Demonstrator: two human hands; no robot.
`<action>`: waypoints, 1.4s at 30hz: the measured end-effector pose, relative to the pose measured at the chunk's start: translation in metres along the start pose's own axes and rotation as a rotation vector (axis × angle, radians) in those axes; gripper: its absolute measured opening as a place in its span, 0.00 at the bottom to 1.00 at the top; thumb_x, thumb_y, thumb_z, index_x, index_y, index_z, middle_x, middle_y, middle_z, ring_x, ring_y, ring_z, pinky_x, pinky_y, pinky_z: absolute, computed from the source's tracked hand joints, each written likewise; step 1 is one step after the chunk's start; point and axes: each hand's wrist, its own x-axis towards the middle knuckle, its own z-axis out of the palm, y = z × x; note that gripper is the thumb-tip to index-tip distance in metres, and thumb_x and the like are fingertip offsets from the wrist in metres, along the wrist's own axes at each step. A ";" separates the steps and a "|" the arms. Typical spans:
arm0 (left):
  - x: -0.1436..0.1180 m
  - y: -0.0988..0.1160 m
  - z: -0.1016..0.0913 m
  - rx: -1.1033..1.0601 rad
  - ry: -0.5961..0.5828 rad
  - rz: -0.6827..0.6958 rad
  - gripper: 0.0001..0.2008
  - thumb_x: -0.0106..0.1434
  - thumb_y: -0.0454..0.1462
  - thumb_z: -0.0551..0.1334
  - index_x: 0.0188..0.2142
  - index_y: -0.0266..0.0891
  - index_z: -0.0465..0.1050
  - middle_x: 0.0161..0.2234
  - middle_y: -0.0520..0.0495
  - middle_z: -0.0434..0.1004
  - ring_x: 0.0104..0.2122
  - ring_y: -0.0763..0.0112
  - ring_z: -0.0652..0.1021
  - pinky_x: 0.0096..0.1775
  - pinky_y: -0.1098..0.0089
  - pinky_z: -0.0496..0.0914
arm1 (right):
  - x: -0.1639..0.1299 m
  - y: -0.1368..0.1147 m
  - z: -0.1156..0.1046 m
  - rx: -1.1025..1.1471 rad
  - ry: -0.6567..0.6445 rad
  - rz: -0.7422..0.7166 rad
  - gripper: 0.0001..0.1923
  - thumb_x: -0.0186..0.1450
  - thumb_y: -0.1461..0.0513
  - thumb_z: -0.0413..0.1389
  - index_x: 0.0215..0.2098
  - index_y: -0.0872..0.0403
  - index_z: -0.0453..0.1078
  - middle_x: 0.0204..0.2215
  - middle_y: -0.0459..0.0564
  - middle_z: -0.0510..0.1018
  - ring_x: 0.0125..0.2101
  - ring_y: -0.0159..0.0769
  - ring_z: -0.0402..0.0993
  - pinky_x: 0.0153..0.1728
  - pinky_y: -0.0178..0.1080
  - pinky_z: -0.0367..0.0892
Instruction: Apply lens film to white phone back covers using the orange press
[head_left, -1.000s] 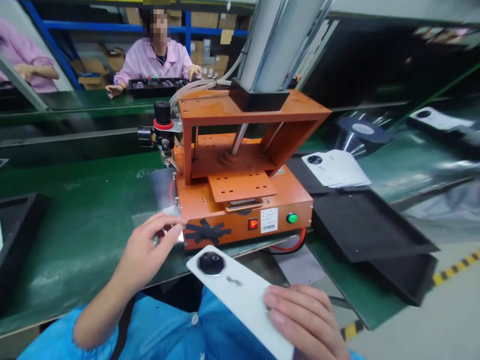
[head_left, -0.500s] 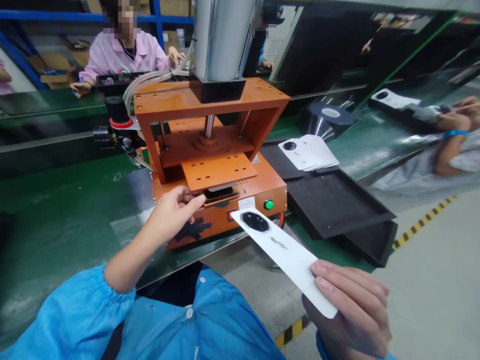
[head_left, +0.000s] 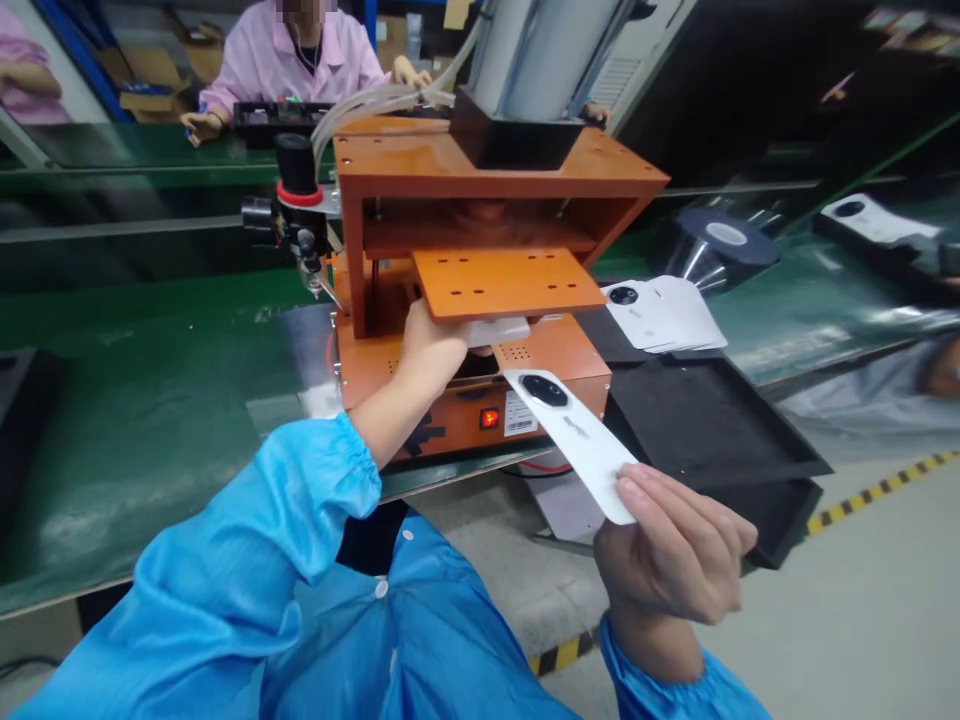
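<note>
An orange press machine (head_left: 420, 165) stands on the green bench. Its orange press plate (head_left: 499, 283) sits raised above the base. My left hand (head_left: 427, 350) reaches under that plate and grips a white phone back cover (head_left: 499, 331) lying on the base. My right hand (head_left: 675, 560) holds a second white phone back cover (head_left: 574, 440) by its lower end, its black camera ring pointing toward the machine's front, just right of the red switch (head_left: 488, 418).
A fanned stack of white covers (head_left: 664, 315) lies right of the machine, behind stacked black trays (head_left: 712, 430). A roll of film (head_left: 720, 245) stands farther back. A person in pink works across the bench (head_left: 300, 60). Yellow-black floor tape (head_left: 870, 495) runs at right.
The press plate has risen. My left hand moved from the machine's front corner in under the plate onto the cover there. My right hand brought its cover up toward the machine.
</note>
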 end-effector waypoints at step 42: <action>-0.187 -0.067 -0.146 0.802 -0.328 0.453 0.10 0.74 0.37 0.57 0.34 0.43 0.71 0.28 0.52 0.77 0.26 0.71 0.78 0.30 0.71 0.72 | 0.104 -0.015 0.165 0.214 -0.879 0.038 0.20 0.78 0.49 0.55 0.56 0.53 0.78 0.55 0.58 0.84 0.55 0.53 0.77 0.59 0.54 0.63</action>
